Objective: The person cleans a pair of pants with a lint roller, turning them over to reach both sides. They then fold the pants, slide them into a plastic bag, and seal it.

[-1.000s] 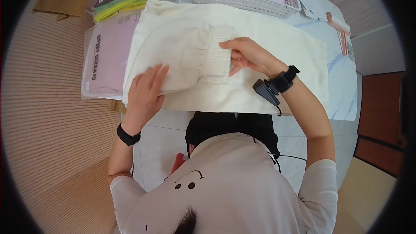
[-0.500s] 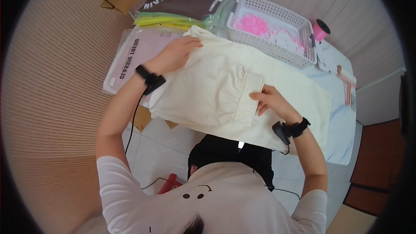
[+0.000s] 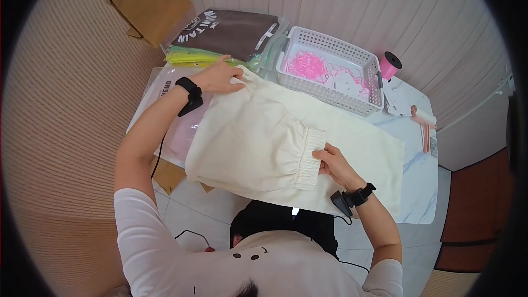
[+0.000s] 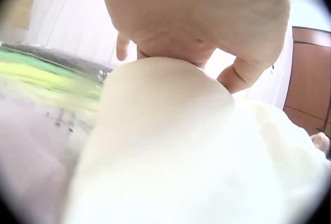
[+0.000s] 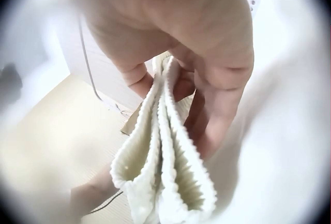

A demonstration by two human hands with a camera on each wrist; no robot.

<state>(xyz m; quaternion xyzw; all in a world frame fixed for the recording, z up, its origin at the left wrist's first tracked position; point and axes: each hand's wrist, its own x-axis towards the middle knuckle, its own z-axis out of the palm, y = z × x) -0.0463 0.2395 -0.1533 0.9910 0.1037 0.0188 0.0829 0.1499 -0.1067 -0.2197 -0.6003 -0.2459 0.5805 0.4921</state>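
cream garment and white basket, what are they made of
The cream garment looks like soft, matte fabric, perhaps cotton: it creases loosely and gathers at a ribbed band. The white basket seems moulded plastic with a smooth finish, judging by its evenly perforated walls.

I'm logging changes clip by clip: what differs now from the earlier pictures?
The left hand has moved away from the person, over the cream garment to its far left corner, now gripped. The right hand still pinches the elastic band; the white basket stayed put.
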